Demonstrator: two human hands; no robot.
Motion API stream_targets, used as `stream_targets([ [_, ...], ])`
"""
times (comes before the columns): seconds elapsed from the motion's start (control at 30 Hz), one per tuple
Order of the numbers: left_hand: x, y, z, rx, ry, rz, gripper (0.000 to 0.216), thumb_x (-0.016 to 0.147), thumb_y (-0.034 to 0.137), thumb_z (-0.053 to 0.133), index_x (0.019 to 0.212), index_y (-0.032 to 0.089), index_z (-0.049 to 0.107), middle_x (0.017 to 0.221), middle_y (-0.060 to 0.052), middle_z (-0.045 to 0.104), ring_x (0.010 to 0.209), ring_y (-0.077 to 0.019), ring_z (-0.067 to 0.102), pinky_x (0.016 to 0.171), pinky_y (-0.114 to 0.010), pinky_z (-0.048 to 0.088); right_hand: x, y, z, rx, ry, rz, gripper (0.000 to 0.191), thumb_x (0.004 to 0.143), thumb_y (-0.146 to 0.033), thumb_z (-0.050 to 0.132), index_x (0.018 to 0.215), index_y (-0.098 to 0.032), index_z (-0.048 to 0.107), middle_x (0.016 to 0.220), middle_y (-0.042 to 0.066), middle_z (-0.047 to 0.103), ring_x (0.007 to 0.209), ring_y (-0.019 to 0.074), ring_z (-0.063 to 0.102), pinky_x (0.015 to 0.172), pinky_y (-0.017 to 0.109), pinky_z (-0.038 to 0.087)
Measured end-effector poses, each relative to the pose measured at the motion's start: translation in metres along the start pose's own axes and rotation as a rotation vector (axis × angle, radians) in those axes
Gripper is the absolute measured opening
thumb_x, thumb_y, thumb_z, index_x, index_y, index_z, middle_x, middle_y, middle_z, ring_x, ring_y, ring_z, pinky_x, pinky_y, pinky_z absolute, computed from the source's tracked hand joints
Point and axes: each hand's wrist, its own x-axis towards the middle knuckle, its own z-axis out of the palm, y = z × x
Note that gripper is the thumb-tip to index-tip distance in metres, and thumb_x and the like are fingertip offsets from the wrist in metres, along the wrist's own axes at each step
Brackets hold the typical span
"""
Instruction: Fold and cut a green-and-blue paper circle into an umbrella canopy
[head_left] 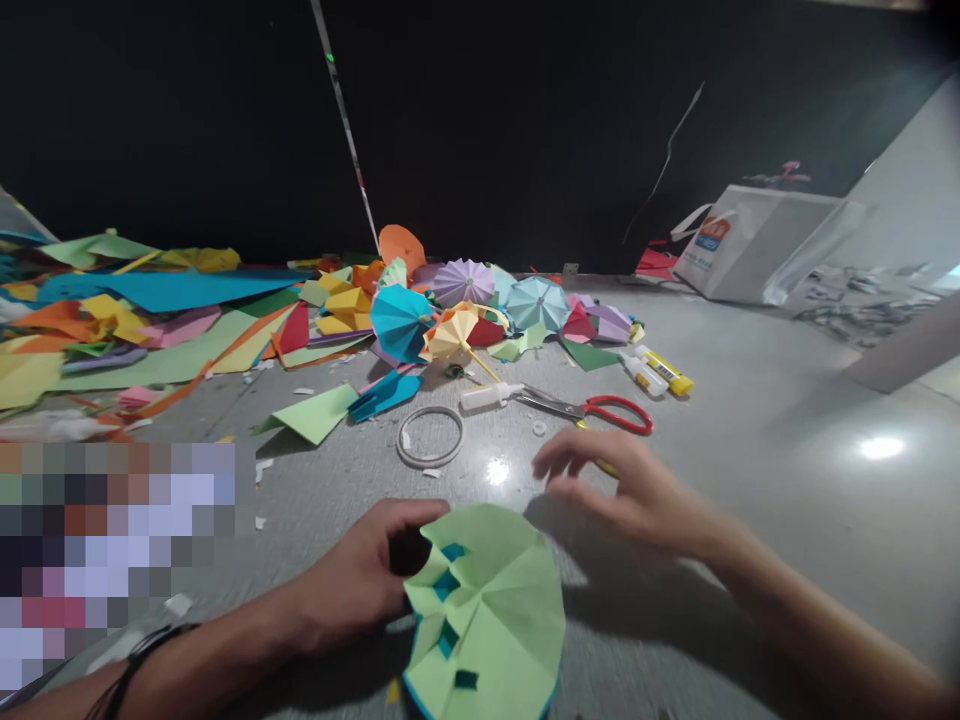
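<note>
My left hand (360,580) is closed on the edge of a folded green paper umbrella top (487,615) with blue showing through its creases, held low over the grey floor. My right hand (622,490) hovers just right of it, fingers spread and holding nothing, stretched toward the red-handled scissors (600,408). A white glue bottle (491,396) lies beside the scissors, and a ring of clear tape (430,436) lies in front of them.
Finished paper umbrellas (465,300) in blue, purple, yellow and teal are heaped behind. Coloured paper sheets and scraps (150,320) spread across the left. Two glue sticks (656,372) lie at right. A white bag (757,240) stands far right.
</note>
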Motion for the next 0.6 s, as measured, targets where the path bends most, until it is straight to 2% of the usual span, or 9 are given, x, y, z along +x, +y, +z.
stream_targets([
  [0.07,0.001,0.0,0.001,0.012,0.005,-0.008,0.022,0.074,0.022,0.09,0.079,0.016,0.069,0.074,0.001,0.063,0.071,-0.0125,0.056,0.061,-0.019,0.048,-0.005,-0.018,0.021,0.16,-0.098,0.051,0.018,0.1,-0.039,0.065,0.106,-0.023,0.07,0.096,0.002,0.075,0.081,0.0139,0.068,0.073,0.026,0.055],
  [0.2,0.001,0.003,0.001,0.052,-0.026,-0.009,0.02,0.077,0.024,0.088,0.08,0.014,0.071,0.077,0.0,0.064,0.073,-0.0124,0.055,0.065,-0.019,0.048,-0.01,-0.031,0.049,0.29,-0.137,0.164,0.013,0.098,-0.031,0.063,0.095,-0.021,0.07,0.084,0.001,0.07,0.073,0.0131,0.059,0.068,0.026,0.048],
  [0.4,-0.002,0.006,-0.002,0.1,-0.084,0.026,0.016,0.088,0.029,0.08,0.092,0.015,0.075,0.094,-0.007,0.071,0.087,-0.0182,0.06,0.073,-0.023,0.052,-0.007,-0.023,0.045,0.302,-0.14,0.201,0.017,0.098,-0.033,0.062,0.093,-0.019,0.069,0.083,0.001,0.067,0.075,0.0135,0.055,0.067,0.027,0.045],
  [0.6,-0.003,0.001,-0.003,0.082,-0.072,0.036,0.016,0.092,0.032,0.076,0.094,0.017,0.075,0.087,-0.004,0.07,0.078,-0.0151,0.062,0.072,-0.021,0.05,-0.009,-0.024,0.048,0.276,-0.135,0.197,0.018,0.1,-0.034,0.061,0.092,-0.019,0.068,0.082,0.001,0.066,0.072,0.0131,0.055,0.064,0.027,0.046],
])
